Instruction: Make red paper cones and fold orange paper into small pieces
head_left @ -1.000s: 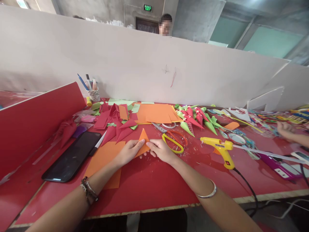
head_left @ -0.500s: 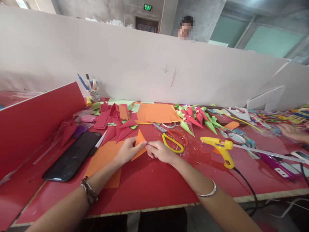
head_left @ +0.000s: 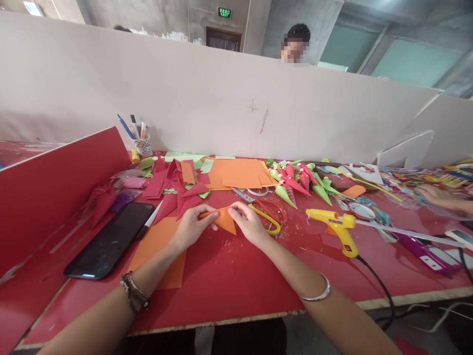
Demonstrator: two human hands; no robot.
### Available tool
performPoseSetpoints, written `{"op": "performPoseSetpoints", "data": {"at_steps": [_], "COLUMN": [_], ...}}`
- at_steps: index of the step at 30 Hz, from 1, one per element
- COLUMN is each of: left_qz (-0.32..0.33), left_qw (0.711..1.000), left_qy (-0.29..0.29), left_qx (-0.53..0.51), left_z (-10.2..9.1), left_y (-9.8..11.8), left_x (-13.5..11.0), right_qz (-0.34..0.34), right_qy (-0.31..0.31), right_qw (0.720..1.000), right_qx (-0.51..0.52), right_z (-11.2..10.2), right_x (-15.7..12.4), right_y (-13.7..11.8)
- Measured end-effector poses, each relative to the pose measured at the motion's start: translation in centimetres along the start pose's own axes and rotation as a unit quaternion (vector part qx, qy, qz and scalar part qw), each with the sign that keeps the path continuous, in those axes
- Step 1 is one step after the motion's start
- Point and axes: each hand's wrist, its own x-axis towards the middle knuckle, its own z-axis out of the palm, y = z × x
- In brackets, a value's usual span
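A folded piece of orange paper (head_left: 226, 221) is held between both hands above the red table, one pointed corner hanging down. My left hand (head_left: 192, 226) pinches its left end between thumb and fingers. With thumb and fingertips, my right hand (head_left: 248, 223) grips the upper right edge. Under my left forearm lies a flat orange sheet (head_left: 162, 256). Just behind my right hand are the yellow-handled scissors (head_left: 271, 224), partly covered by that hand.
A yellow glue gun (head_left: 338, 228) with a cord lies right. Red and green paper cones (head_left: 295, 180) are heaped behind. Left are a black phone (head_left: 111, 241) and red paper pieces (head_left: 177, 182). A pen cup (head_left: 143, 145) stands by the white partition (head_left: 185, 98). Another person's hand (head_left: 438, 195) is far right.
The orange paper has turned from upright, point up, to lying sideways with a corner downward. My right hand has shifted its grip to the upper right edge.
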Motion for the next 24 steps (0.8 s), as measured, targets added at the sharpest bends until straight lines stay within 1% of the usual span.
{"op": "performPoseSetpoints", "data": {"at_steps": [1, 4, 6, 9, 12, 14, 18, 20, 23, 24], "left_qz": [-0.005, -0.014, 0.007, 0.054, 0.071, 0.08, 0.084, 0.081, 0.073, 0.07], "left_qw": [1.0, 1.0, 0.998, 0.984, 0.972, 0.966, 0.967, 0.97, 0.974, 0.976], "left_qy": [0.0, -0.026, -0.025, -0.011, -0.015, -0.016, -0.028, -0.024, -0.019, -0.026], "left_qx": [-0.004, 0.003, 0.06, 0.167, 0.223, 0.245, 0.239, 0.227, 0.215, 0.207], "left_z": [0.0, 0.1, 0.2, 0.3, 0.4, 0.5, 0.7, 0.7, 0.7, 0.6], "left_y": [0.0, 0.1, 0.1, -0.2, -0.6, -0.7, -0.6, -0.4, -0.5, -0.6], "left_x": [0.0, -0.1, -0.1, -0.2, -0.2, -0.2, -0.4, -0.4, -0.3, -0.3], "right_qz": [0.004, -0.004, 0.004, 0.015, -0.016, -0.025, 0.013, 0.026, 0.051, 0.066], "right_qy": [-0.013, -0.05, -0.075, -0.116, -0.12, -0.125, -0.171, -0.189, -0.196, -0.2], "right_qw": [1.0, 0.998, 0.996, 0.99, 0.985, 0.985, 0.983, 0.98, 0.979, 0.977], "right_qx": [-0.008, -0.033, -0.042, -0.079, -0.119, -0.117, -0.067, -0.053, -0.034, -0.025], "right_z": [0.0, 0.0, 0.0, 0.0, 0.1, 0.1, 0.0, -0.1, -0.2, -0.2], "right_x": [0.0, -0.1, -0.3, -0.6, -0.7, -0.7, -0.7, -0.7, -0.8, -0.8], "right_y": [0.1, 0.3, 0.2, -0.1, -0.4, -0.5, -0.5, -0.6, -0.9, -0.9]}}
